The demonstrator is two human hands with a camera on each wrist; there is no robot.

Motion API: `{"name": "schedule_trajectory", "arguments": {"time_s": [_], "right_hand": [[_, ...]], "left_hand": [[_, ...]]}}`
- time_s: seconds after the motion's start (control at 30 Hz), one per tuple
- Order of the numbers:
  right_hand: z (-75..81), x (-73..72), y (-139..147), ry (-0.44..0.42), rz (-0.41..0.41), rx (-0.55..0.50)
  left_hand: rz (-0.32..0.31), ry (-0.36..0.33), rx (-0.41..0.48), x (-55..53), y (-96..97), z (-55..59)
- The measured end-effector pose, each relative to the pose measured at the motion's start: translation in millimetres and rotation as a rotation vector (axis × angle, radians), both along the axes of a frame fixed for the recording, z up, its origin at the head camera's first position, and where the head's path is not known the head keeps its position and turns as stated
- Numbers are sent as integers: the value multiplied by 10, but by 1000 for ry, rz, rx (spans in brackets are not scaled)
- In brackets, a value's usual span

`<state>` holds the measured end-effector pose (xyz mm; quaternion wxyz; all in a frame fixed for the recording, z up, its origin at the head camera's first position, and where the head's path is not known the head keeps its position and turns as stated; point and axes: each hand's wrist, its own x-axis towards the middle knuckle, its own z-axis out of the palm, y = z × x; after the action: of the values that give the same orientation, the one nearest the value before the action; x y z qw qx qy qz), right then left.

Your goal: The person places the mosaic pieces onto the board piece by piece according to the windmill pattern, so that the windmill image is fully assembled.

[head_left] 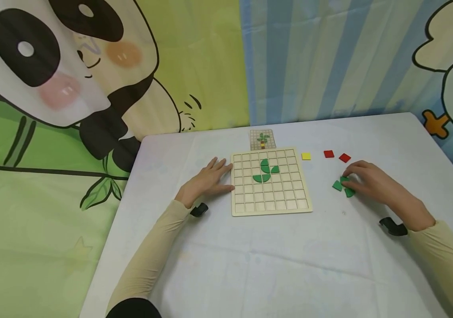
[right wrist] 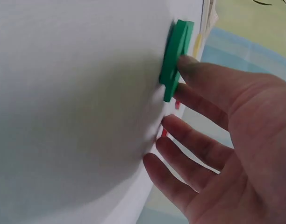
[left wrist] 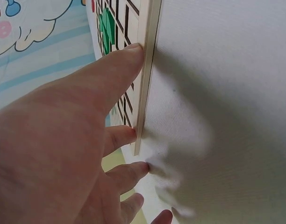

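Note:
A wooden grid board (head_left: 250, 198) lies on the white table with several green tiles (head_left: 265, 169) set in its middle cells, some with a rounded side. At its left edge, my left hand (head_left: 208, 180) rests with thumb and index fingertips touching the rim, fingers spread. Right of the board, my right hand (head_left: 375, 185) is over a small group of loose green tiles (head_left: 337, 186). Its thumb and index finger pinch one green tile (right wrist: 175, 53), partly hidden by the fingers in the right wrist view. The other fingers are spread, close to the table.
Behind the board lies a small pattern card (head_left: 255, 140) showing a green, yellow and red figure on a grid. A yellow tile (head_left: 306, 156) and two red tiles (head_left: 329, 154) lie to the board's right. A cartoon-printed curtain (head_left: 210, 66) hangs along the table's far edge.

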<state>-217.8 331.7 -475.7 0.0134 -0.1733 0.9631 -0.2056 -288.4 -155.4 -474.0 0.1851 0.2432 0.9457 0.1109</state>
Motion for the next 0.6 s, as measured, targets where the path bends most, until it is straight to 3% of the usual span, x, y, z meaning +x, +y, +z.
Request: {"name": "schedule_trajectory", "arguments": {"time_s": [0.23,0.6], "right_hand": [[26,-155,-251,-18,-13,45],[32,-441,-775,70,163,60]], "left_hand": [[7,2,2,3,5,15],[7,-2,13,24,-3,30]]}}
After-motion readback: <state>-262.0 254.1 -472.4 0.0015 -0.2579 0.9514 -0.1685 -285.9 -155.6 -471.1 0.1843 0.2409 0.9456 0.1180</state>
